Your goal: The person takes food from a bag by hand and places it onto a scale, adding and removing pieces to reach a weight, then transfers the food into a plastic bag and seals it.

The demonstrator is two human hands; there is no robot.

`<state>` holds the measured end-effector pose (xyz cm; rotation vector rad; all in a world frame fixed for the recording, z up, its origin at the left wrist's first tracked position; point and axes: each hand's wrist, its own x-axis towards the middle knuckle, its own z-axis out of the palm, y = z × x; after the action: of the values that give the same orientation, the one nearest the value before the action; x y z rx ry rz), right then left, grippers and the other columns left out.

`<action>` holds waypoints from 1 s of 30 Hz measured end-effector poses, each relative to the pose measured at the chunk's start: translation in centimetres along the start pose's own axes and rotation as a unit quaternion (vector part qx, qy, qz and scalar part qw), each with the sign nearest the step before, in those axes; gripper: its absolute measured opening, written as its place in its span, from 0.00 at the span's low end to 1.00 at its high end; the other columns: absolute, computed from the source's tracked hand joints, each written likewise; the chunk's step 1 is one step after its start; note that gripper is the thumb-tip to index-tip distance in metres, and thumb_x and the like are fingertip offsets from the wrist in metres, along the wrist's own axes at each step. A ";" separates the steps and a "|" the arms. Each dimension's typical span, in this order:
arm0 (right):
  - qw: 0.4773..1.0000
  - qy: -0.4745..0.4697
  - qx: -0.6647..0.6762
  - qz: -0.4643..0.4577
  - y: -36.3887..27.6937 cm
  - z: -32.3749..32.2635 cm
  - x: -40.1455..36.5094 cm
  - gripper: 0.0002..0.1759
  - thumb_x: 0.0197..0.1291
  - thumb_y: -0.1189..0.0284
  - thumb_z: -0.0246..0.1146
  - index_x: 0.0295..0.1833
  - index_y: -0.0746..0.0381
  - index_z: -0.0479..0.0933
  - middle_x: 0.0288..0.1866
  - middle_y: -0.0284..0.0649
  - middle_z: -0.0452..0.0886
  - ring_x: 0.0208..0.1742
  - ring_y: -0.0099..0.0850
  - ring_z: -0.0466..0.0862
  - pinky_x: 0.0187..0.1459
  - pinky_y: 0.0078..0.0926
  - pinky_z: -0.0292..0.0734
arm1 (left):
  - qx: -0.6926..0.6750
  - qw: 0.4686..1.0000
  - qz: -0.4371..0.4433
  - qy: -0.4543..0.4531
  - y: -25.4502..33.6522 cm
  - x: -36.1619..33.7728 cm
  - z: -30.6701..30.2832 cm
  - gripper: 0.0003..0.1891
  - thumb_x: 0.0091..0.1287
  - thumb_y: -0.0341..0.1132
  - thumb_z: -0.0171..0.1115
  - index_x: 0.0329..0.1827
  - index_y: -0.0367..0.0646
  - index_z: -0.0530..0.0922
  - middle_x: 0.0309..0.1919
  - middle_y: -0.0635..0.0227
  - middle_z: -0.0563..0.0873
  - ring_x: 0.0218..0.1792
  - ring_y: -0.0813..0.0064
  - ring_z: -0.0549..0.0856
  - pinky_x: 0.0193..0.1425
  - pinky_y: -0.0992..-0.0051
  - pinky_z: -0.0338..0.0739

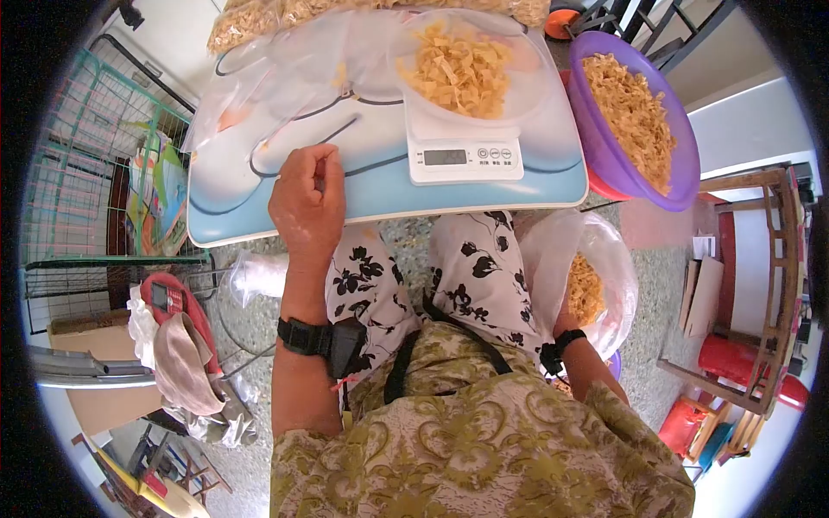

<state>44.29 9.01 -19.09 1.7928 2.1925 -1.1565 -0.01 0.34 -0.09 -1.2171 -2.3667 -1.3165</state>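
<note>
My left hand (307,192) rests at the near edge of a low table (285,211) with a blue-and-white top, its fingers curled closed and nothing showing in them. My right hand is down inside a clear plastic bag (617,298) beside my knee; its fingers are hidden. Yellowish fried strips (585,289) lie in that bag. On the table stands a white digital scale (466,168), bearing a clear bowl (527,91) of paler strips (462,73). Flat clear plastic bags (294,65) spread across the table's left part.
A purple basin (686,164) full of strips stands right of the table, over something red. Filled bags (250,26) line the table's far edge. Wire cages (78,173) stand at left, near draped cloths (186,354). A wooden frame (773,285) is at far right.
</note>
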 end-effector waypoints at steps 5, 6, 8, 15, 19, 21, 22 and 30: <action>0.999 0.006 -0.016 0.031 3.2 0.3 0.6 0.29 0.75 0.66 0.47 0.79 0.52 0.52 0.76 0.48 0.64 0.75 0.39 0.65 0.73 0.33 0.57 | 0.011 1.000 0.009 0.000 0.0 0.0 0.1 0.03 0.67 0.32 0.63 0.38 0.44 0.82 0.29 0.68 0.83 0.27 0.72 0.82 0.34 0.72 0.76; 0.999 0.008 -0.014 0.033 3.0 -0.2 0.9 0.30 0.75 0.67 0.47 0.79 0.51 0.51 0.76 0.48 0.63 0.75 0.39 0.66 0.73 0.33 0.57 | 0.011 1.000 0.009 -0.001 0.0 0.0 0.1 0.03 0.67 0.32 0.63 0.38 0.44 0.82 0.29 0.69 0.82 0.27 0.72 0.82 0.34 0.72 0.76; 0.999 0.017 0.000 0.027 2.3 -1.1 1.7 0.30 0.75 0.67 0.47 0.80 0.50 0.50 0.77 0.48 0.63 0.74 0.39 0.66 0.73 0.33 0.57 | 0.013 1.000 0.009 0.000 -0.1 0.0 0.0 0.03 0.67 0.32 0.63 0.38 0.44 0.82 0.29 0.69 0.82 0.27 0.72 0.82 0.34 0.72 0.76; 0.999 0.009 0.044 0.010 -5.5 -2.3 2.8 0.33 0.76 0.68 0.46 0.82 0.47 0.46 0.77 0.48 0.62 0.74 0.39 0.66 0.73 0.33 0.58 | 0.009 1.000 0.005 0.003 -0.1 -0.1 0.1 0.03 0.67 0.33 0.64 0.39 0.44 0.82 0.29 0.68 0.83 0.28 0.71 0.83 0.36 0.71 0.77; 1.000 0.003 0.004 0.000 -2.9 0.1 3.3 0.33 0.75 0.67 0.47 0.82 0.47 0.46 0.76 0.48 0.64 0.73 0.39 0.68 0.72 0.33 0.59 | 0.014 1.000 -0.004 0.000 -0.2 -0.1 0.1 0.04 0.67 0.34 0.64 0.39 0.45 0.82 0.30 0.68 0.83 0.29 0.71 0.83 0.36 0.71 0.77; 1.000 -0.012 -0.014 0.001 -0.9 0.5 3.3 0.33 0.75 0.66 0.48 0.82 0.47 0.47 0.75 0.48 0.65 0.72 0.39 0.68 0.72 0.34 0.60 | 0.009 1.000 -0.005 -0.007 -0.3 -0.1 0.0 0.05 0.68 0.35 0.63 0.40 0.44 0.82 0.31 0.68 0.83 0.29 0.72 0.82 0.37 0.72 0.77; 0.999 -0.016 -0.027 0.006 0.5 0.7 3.6 0.33 0.75 0.66 0.48 0.82 0.47 0.47 0.75 0.48 0.65 0.72 0.39 0.69 0.71 0.34 0.61 | 0.002 1.000 -0.005 -0.014 -0.3 -0.1 0.0 0.06 0.69 0.36 0.63 0.41 0.44 0.83 0.32 0.67 0.84 0.30 0.74 0.82 0.38 0.73 0.77; 0.999 0.006 -0.045 -0.003 4.8 -2.3 4.5 0.31 0.74 0.63 0.50 0.79 0.49 0.52 0.70 0.50 0.70 0.67 0.41 0.73 0.67 0.35 0.65 | -0.026 1.000 0.003 0.009 -0.1 -0.1 0.1 0.03 0.67 0.33 0.64 0.38 0.45 0.81 0.28 0.68 0.82 0.28 0.70 0.82 0.34 0.70 0.76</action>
<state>47.92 14.11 -22.09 1.7639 2.2196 -1.0330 0.05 0.32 -0.27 -1.2199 -2.3290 -1.3899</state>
